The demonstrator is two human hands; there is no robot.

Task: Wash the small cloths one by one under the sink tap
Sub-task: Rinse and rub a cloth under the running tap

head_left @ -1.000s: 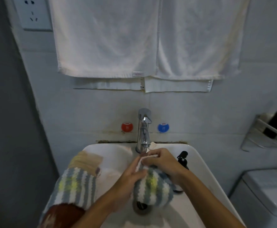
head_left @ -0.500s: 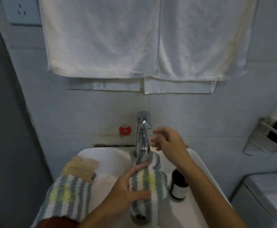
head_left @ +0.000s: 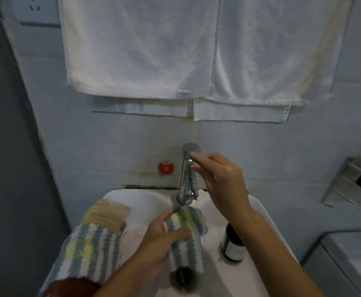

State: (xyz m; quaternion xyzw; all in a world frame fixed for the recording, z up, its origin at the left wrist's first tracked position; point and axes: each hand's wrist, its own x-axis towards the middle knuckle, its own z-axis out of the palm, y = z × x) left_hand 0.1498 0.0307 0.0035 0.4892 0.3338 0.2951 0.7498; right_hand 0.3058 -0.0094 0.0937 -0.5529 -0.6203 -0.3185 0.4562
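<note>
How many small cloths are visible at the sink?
4: striped cloth held under the tap, striped, beige and reddish-brown cloths piled on the left rim. Others may lie hidden.

Sink [head_left: 132,196] at centre low; tap [head_left: 187,174] at its 12 o'clock rim. Right hand [head_left: 222,179] on tap lever. Left hand [head_left: 164,236] grips cloth [head_left: 186,239] in basin, under spout, above drain [head_left: 182,278] at 6. Cloth pile [head_left: 89,249] on rim at 9. Bottle [head_left: 232,247] on rim at 3. Towels [head_left: 175,46] on wall at 12.
</note>
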